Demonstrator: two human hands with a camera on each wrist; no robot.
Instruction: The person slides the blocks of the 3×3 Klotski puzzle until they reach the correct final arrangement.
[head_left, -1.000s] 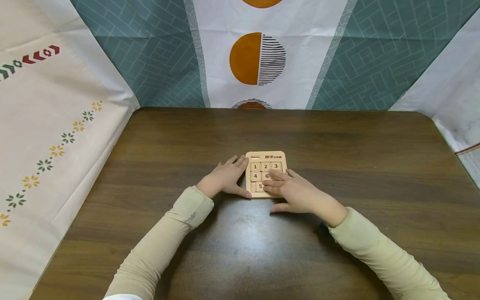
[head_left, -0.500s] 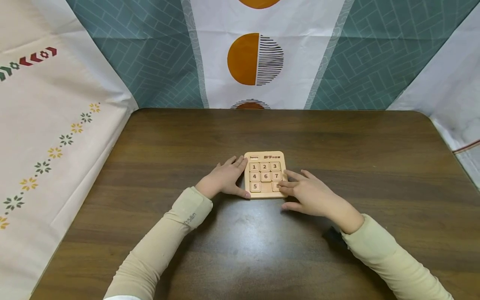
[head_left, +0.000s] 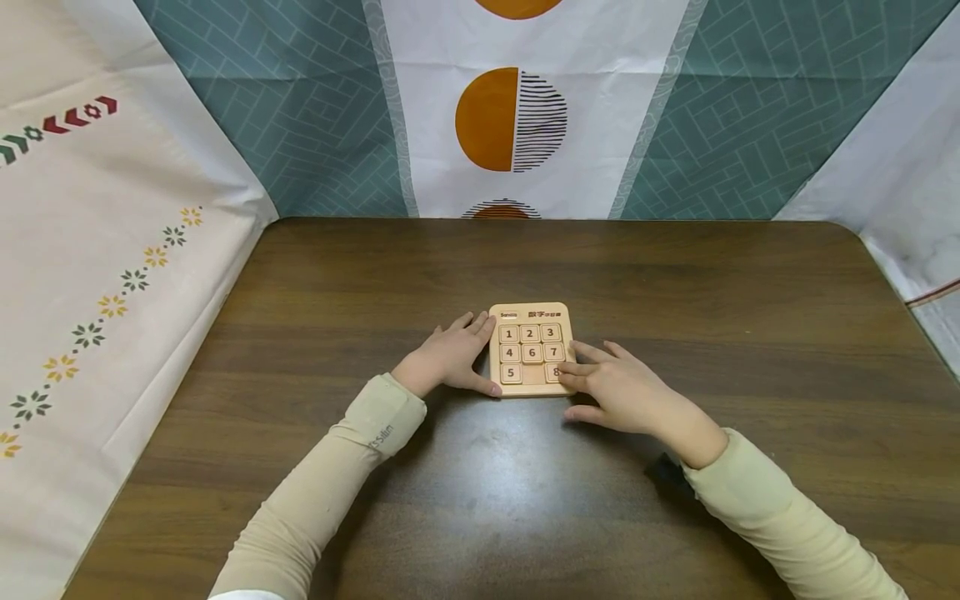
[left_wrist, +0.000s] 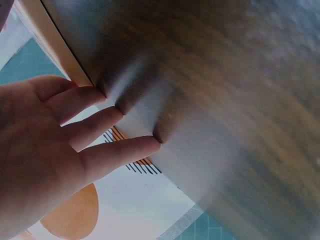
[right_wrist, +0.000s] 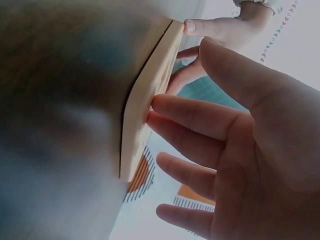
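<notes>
A wooden number sliding puzzle [head_left: 532, 390] lies flat at the table's middle. Its rows read 1 2 3, then 4 6 7; below, the 5 tile [head_left: 511, 373] and the 8 tile [head_left: 552, 372] flank a bare slot. My left hand [head_left: 452, 358] rests along the puzzle's left edge, thumb at the lower corner, fingers extended. From the right, my right hand [head_left: 622, 390] reaches in, two fingertips touching the 8 tile and the right rim. In the right wrist view the puzzle's side [right_wrist: 142, 100] shows with those fingertips [right_wrist: 157, 102] on its top; the other fingers are off it.
The brown wooden table [head_left: 375, 275] extends all round the puzzle. Behind it hangs a patterned cloth [head_left: 600, 125], and white cloths [head_left: 97, 333] cover the left and right sides. Something small and dark [head_left: 667, 472] is under the right wrist.
The 5 tile has slid left into the bottom-left corner, baring the slot beside it. My right hand has drawn back rightward from mid-puzzle to the 8 tile. The left hand stays put.
</notes>
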